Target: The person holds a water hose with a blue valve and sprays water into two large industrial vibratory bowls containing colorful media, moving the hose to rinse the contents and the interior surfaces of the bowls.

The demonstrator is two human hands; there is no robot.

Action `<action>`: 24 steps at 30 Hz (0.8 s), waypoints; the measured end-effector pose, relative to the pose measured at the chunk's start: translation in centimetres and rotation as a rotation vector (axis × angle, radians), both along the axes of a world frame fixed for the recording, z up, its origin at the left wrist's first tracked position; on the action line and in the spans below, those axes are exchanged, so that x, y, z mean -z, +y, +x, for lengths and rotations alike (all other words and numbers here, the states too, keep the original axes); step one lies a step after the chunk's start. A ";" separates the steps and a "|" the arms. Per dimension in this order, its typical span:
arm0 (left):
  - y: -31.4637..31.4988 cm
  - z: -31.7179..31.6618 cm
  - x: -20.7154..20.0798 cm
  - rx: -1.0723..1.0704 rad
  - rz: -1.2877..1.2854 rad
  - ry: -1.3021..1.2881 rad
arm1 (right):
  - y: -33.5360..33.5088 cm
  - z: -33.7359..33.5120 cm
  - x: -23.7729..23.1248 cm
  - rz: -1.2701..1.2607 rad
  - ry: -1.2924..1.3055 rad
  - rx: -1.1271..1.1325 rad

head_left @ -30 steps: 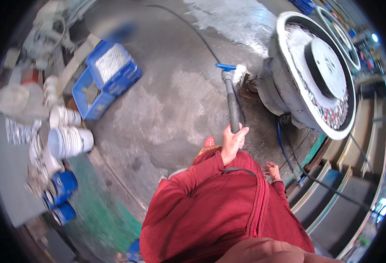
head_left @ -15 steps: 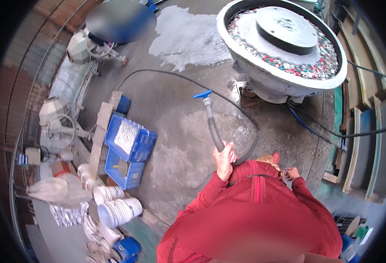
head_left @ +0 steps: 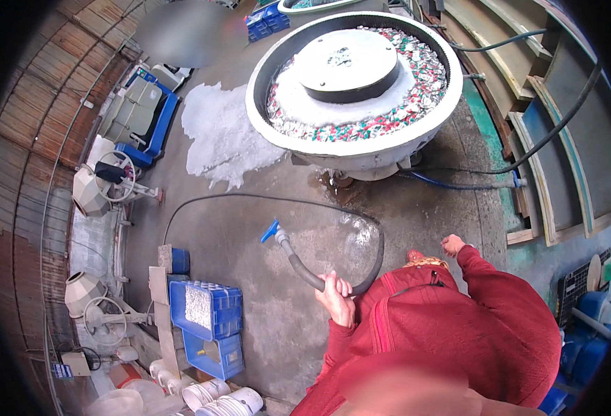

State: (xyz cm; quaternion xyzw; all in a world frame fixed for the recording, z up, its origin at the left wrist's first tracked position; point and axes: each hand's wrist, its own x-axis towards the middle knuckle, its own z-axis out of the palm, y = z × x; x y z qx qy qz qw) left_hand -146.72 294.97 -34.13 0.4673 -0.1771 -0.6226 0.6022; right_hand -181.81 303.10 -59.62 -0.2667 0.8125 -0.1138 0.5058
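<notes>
Hose (head_left: 304, 272), dark grey and bent in a curve, sits in our left hand (head_left: 336, 298), the fingers wrapped snugly round it. Its near end points away from us and to the left above the floor (head_left: 271, 333), tipped with a grey connector (head_left: 282, 237) and a blue fitting (head_left: 270, 231) — both well apart from the big round tub (head_left: 350, 148) ahead of us. Past our hand the hose swings right, loops round and runs back leftward across the floor. Our right hand (head_left: 451, 245) is out to the right with its fingers loosely curled; it looks empty, though we see it too small to be certain. Within the tub's pale rim, small red, green and white pieces (head_left: 430, 80) lie in a ring about a flat-topped hub (head_left: 347, 62). We see a white patch (head_left: 225, 139) spread over the floor to the tub's left. On our left, two blue crates (head_left: 226, 308) touch each other — one bears a white load (head_left: 197, 307) — and white buckets (head_left: 246, 401) are near them.
</notes>
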 end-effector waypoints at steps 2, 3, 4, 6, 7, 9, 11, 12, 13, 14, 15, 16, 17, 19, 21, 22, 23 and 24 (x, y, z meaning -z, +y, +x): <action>0.2 -2.2 0.1 0.027 -0.030 0.006 | -0.6 -2.7 0.9 -0.086 0.003 0.010; 0.2 -3.3 0.1 0.035 -0.039 0.008 | -0.7 -3.8 1.2 -0.124 0.002 0.015; 0.2 -4.5 0.1 0.044 -0.047 0.011 | -0.9 -5.1 1.3 -0.164 0.008 0.055; 0.1 -6.7 0.1 0.057 -0.056 0.011 | -1.0 -7.1 0.0 -0.187 -0.048 0.147; 0.2 -7.8 0.2 0.062 -0.048 0.010 | -0.2 -8.1 0.3 -0.194 -0.020 0.138; 0.1 -9.9 -0.2 0.075 -0.030 -0.002 | 1.2 -10.8 0.7 -0.220 0.042 0.115; 0.5 -12.2 -0.5 0.087 -0.001 -0.028 | 3.2 -13.6 2.5 -0.124 0.062 0.092; 0.7 -13.4 -0.4 0.089 0.016 -0.029 | 4.5 -15.2 3.7 -0.075 0.083 0.075; 0.9 -14.2 -0.1 0.102 0.030 -0.043 | 5.8 -16.5 4.9 -0.025 0.099 -0.005; 1.4 -14.8 0.1 0.087 0.051 -0.050 | 6.7 -17.8 6.0 0.025 0.123 -0.099; 2.0 -15.2 0.5 0.087 0.013 -0.076 | 7.7 -18.4 6.7 0.060 0.098 -0.043; 2.2 -15.6 1.1 0.099 -0.006 -0.105 | 8.7 -18.9 7.1 0.114 0.072 0.025; 2.6 -15.8 1.0 0.101 0.009 -0.126 | 9.1 -18.6 7.3 0.112 0.062 0.095; 3.1 -16.5 0.4 0.101 0.044 -0.165 | 10.0 -18.3 7.3 0.115 0.048 0.232; 3.0 -17.2 -0.5 0.069 0.028 -0.141 | 9.0 -17.1 6.9 0.096 0.023 0.226; 2.9 -17.3 -0.7 0.055 0.015 -0.123 | 8.3 -16.6 6.8 0.082 0.017 0.226; 2.8 -17.2 -0.8 0.047 0.033 -0.123 | 7.4 -16.4 6.9 0.032 -0.122 0.255; 2.6 -17.0 -0.6 0.052 0.022 -0.132 | 6.2 -16.0 6.2 0.029 -0.155 0.288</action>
